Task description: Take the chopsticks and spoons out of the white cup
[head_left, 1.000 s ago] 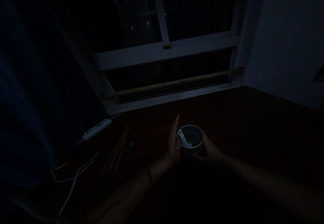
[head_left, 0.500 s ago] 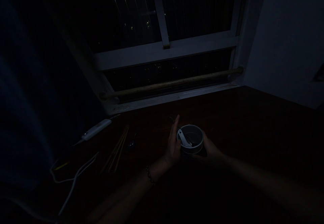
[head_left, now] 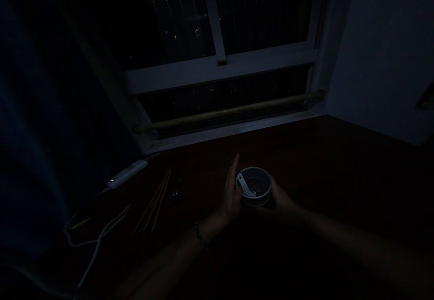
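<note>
A round, light-rimmed bowl (head_left: 255,201) sits between my two hands over the dark table. My left hand (head_left: 231,198) presses along its left side, fingers straight and pointing up, the thumb near the rim. Around the right side curls my right hand (head_left: 280,198), its fingers partly hidden in shadow. Inside the bowl a white spoon (head_left: 244,185) leans against the left of the rim. Something dark and shiny, perhaps a metal spoon's bowl, lies beside it. The bowl's contents are too dark to make out.
Several chopsticks (head_left: 156,200) lie left of my hands, with a small dark spoon-like object (head_left: 174,194) beside them. Farther left are a white power strip (head_left: 129,174), a white cable (head_left: 98,241) and a dark blue curtain (head_left: 37,155). A window with a rail (head_left: 230,111) stands behind the table.
The view has shifted very slightly. Both hands stay on the bowl in nearly the same pose, with the white spoon still leaning inside.
</note>
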{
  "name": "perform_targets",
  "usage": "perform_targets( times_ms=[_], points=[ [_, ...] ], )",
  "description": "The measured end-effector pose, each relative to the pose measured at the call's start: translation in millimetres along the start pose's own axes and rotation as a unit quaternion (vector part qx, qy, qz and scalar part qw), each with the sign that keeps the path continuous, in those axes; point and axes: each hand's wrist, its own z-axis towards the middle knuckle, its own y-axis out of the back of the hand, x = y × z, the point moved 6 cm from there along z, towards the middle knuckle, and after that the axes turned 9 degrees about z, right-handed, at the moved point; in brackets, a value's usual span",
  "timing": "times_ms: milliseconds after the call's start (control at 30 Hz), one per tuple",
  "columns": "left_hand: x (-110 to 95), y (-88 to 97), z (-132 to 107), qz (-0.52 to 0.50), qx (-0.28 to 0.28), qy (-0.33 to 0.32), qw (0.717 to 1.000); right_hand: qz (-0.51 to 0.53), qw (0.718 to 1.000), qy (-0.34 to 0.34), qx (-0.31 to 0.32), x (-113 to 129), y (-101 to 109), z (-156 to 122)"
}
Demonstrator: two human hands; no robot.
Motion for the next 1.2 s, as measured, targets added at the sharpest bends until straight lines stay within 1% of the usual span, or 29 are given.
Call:
perform_targets(
  times_ms=[167,400,533,700,1067,1200],
  points=[
    [1.8,-0.4,-0.6,0.002,0.002,0.004,1.000,-0.008,1.000,0.003,0.002,-0.3,0.0,-0.6],
    [-0.6,0.0,0.3,0.000,-0.002,0.001,1.000,0.002,1.000,0.013,0.001,2.1,0.0,1.1],
    [0.1,-0.4,-0.1,0.003,-0.002,0.006,1.000,0.009,1.000,-0.002,-0.004,0.6,0.2,0.9],
    [0.1,0.1,-0.2,0.003,-0.001,0.001,1.000,0.001,1.000,0.015,-0.001,1.5,-0.6,0.2],
    [0.6,-0.2,-0.1,-0.004,-0.004,0.004,1.000,-0.003,1.000,0.024,0.001,1.1,0.7,0.1],
    [3.2,-0.8,-0.9,0.001,-0.002,0.013,1.000,-0.001,1.000,0.017,-0.001,2.4,0.2,0.5]
  ],
)
